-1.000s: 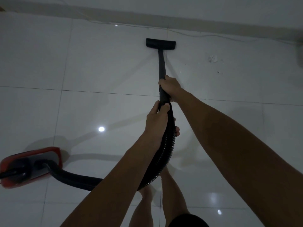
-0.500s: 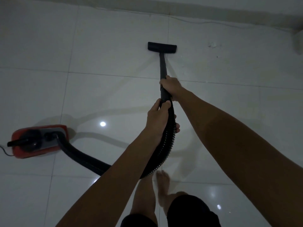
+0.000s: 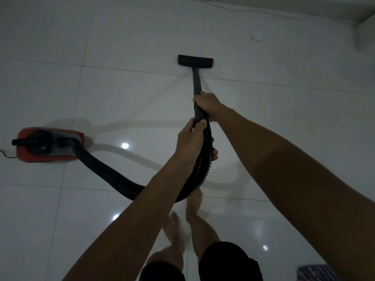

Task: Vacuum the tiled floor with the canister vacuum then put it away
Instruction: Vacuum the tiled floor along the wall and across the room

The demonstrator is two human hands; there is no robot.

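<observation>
The tiled floor (image 3: 121, 98) is glossy and smooth, mirroring ceiling lights. The canister (image 3: 48, 145) looks like red plastic with a slight sheen. The hose (image 3: 113, 177) is black and ribbed; the wand (image 3: 196, 82) and floor nozzle (image 3: 195, 60) look matt black.

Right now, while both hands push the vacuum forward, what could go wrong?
The ribbed hose curves across the floor just in front of the bare feet, so a step forward could catch it. The red canister sits off to the left; pushing the floor head further may tug it by the hose. Its thin cord might also pull tight.
</observation>
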